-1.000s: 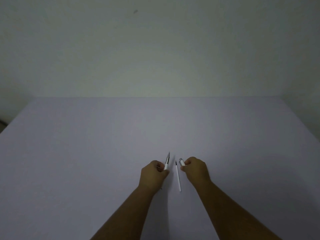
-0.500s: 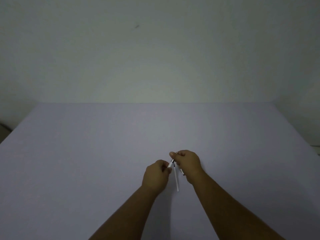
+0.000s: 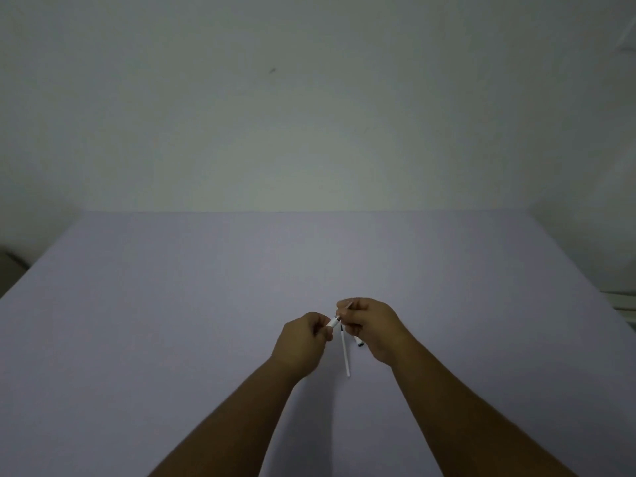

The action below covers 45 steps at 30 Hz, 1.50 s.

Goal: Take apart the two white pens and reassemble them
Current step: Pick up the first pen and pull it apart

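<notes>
My left hand (image 3: 303,342) is closed around a white pen barrel (image 3: 333,321), whose open end pokes out toward the right. My right hand (image 3: 371,327) pinches the thin tip end of that pen at the barrel's mouth; a small white piece with a dark end (image 3: 359,341) sticks out below its palm. A thin white refill (image 3: 345,352) with a dark tip lies on the table between my two hands, pointing away from me. Most of the barrel is hidden inside my left fist.
The pale lilac table (image 3: 172,321) stretches wide on all sides and ends at a plain wall behind. A dark object (image 3: 10,265) shows past the left edge, and something pale (image 3: 619,301) past the right edge.
My hands were apart, each holding a pen part. They have come together above the refill, and my right fingers now pinch the tip at the barrel's end.
</notes>
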Each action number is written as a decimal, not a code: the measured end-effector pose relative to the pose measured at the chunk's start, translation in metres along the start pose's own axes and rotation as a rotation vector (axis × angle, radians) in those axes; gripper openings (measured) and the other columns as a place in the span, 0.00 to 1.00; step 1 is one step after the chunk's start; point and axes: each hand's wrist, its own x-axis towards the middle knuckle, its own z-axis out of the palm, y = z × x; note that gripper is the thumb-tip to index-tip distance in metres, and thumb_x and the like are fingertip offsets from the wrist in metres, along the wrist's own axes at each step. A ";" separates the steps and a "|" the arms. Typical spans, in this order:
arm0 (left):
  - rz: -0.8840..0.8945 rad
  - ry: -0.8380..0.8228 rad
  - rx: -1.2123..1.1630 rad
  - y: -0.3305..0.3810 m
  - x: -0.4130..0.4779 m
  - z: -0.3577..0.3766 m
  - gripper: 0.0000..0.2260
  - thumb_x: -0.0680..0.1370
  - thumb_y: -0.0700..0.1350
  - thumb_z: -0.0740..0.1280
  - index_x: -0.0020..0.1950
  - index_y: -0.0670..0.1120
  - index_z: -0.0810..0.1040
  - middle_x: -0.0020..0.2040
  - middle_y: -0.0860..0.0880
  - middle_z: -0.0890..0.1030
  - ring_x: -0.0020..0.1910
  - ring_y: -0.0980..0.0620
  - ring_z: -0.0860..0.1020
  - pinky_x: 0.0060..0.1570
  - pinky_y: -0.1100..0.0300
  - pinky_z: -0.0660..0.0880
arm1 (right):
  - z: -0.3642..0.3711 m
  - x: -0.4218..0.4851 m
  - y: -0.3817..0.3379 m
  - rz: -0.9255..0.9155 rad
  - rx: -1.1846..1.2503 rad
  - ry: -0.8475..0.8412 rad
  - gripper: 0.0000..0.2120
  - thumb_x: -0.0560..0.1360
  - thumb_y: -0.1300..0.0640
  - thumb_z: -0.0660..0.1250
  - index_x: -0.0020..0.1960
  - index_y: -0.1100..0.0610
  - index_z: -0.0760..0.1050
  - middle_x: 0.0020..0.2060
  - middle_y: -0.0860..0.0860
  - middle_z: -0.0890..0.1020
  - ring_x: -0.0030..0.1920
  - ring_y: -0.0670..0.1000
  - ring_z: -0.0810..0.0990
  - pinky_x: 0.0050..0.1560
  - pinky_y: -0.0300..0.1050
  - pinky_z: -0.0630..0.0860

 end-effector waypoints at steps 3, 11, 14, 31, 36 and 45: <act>0.032 0.014 0.041 0.001 -0.001 -0.001 0.08 0.80 0.44 0.61 0.53 0.44 0.79 0.47 0.44 0.84 0.46 0.43 0.81 0.48 0.51 0.78 | 0.000 -0.002 0.000 0.045 -0.070 0.016 0.07 0.71 0.54 0.72 0.39 0.57 0.80 0.34 0.54 0.78 0.35 0.51 0.75 0.45 0.47 0.72; 0.066 0.044 0.116 0.008 -0.002 -0.004 0.08 0.80 0.43 0.61 0.53 0.43 0.78 0.42 0.48 0.79 0.38 0.51 0.75 0.36 0.62 0.70 | -0.001 -0.007 -0.007 0.034 0.025 0.041 0.04 0.72 0.60 0.71 0.43 0.61 0.80 0.36 0.54 0.80 0.39 0.52 0.78 0.49 0.46 0.77; 0.078 0.047 0.135 0.010 -0.003 -0.003 0.08 0.80 0.44 0.60 0.54 0.44 0.78 0.45 0.47 0.81 0.36 0.53 0.74 0.33 0.65 0.68 | 0.000 -0.009 -0.010 0.031 -0.050 0.095 0.06 0.71 0.60 0.72 0.39 0.61 0.79 0.33 0.56 0.78 0.34 0.52 0.75 0.43 0.45 0.75; 0.105 0.076 0.151 0.011 -0.009 -0.006 0.08 0.80 0.44 0.61 0.53 0.44 0.78 0.48 0.46 0.83 0.37 0.52 0.74 0.31 0.66 0.66 | 0.002 -0.018 -0.015 0.014 -0.011 0.064 0.06 0.72 0.61 0.71 0.39 0.63 0.78 0.31 0.55 0.76 0.31 0.49 0.72 0.36 0.41 0.73; 0.100 0.084 0.145 0.012 -0.011 -0.007 0.08 0.80 0.44 0.61 0.54 0.44 0.78 0.50 0.45 0.83 0.38 0.51 0.75 0.32 0.67 0.66 | 0.001 -0.020 -0.017 -0.011 0.107 0.029 0.05 0.73 0.69 0.66 0.49 0.65 0.78 0.37 0.57 0.79 0.37 0.52 0.76 0.43 0.42 0.76; 0.115 0.089 0.136 0.017 -0.015 -0.006 0.08 0.80 0.44 0.61 0.55 0.44 0.78 0.50 0.45 0.83 0.39 0.52 0.74 0.31 0.68 0.65 | 0.000 -0.025 -0.019 -0.063 0.111 0.009 0.05 0.74 0.68 0.66 0.48 0.62 0.77 0.42 0.58 0.79 0.41 0.52 0.78 0.44 0.42 0.77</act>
